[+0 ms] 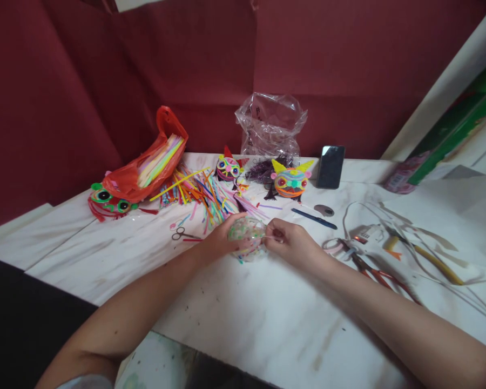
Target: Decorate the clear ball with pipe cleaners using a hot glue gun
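My left hand (pixel 222 235) is closed around the left side of a clear, rounded, ball-like piece (pixel 248 237) with green, red and other coloured specks. At its right side, my right hand (pixel 288 242) is pinched on a thin pale strand (pixel 272 237), whose exact kind is too small to tell. Both hands are above the marbled white table (pixel 243 308). Just left of my left hand lie small scissors (pixel 179 233). Beyond the hands is a spread pile of coloured pipe cleaners (pixel 210 192).
Decorated animal-face heads (pixel 290 182) stand behind, beside a phone (pixel 331 166) and a clear plastic bag (pixel 270 127). A red bag (pixel 146 170) of pipe cleaners leans at left. Pliers (pixel 364 265), a glue gun (pixel 370 235) and cables (pixel 461 292) are at right, a dark blue stick (pixel 314 218) nearer.
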Motion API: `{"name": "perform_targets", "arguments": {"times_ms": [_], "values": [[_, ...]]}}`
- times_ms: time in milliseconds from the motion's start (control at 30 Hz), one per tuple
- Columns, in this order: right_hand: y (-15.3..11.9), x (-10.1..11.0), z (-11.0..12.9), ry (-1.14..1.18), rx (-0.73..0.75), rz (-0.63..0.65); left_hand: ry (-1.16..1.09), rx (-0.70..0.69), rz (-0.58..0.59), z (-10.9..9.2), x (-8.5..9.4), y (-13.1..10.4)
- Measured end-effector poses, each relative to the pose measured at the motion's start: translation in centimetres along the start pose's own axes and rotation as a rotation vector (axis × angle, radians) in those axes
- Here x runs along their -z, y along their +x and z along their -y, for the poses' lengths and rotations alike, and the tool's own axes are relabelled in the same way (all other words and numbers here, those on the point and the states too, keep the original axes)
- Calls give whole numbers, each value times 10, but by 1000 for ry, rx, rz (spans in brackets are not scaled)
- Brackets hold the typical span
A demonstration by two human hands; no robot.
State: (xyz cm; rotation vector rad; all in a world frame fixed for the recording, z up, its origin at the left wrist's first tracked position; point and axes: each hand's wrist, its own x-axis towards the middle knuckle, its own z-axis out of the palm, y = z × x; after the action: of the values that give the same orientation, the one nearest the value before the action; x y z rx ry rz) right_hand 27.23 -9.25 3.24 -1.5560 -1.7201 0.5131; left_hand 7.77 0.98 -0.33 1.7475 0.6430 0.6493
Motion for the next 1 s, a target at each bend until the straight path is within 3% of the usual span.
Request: {"name": "perform_targets", "arguments": {"times_ms": [600, 767, 1000], "values": [[-1, -1, 1, 84, 16, 25, 35, -20, 36, 10, 7, 4], [-1, 0, 2, 72, 5, 12, 11, 12, 64, 2, 5, 2], [-1, -1, 0, 63, 17, 5, 71, 42, -23, -7, -1, 0]]}}
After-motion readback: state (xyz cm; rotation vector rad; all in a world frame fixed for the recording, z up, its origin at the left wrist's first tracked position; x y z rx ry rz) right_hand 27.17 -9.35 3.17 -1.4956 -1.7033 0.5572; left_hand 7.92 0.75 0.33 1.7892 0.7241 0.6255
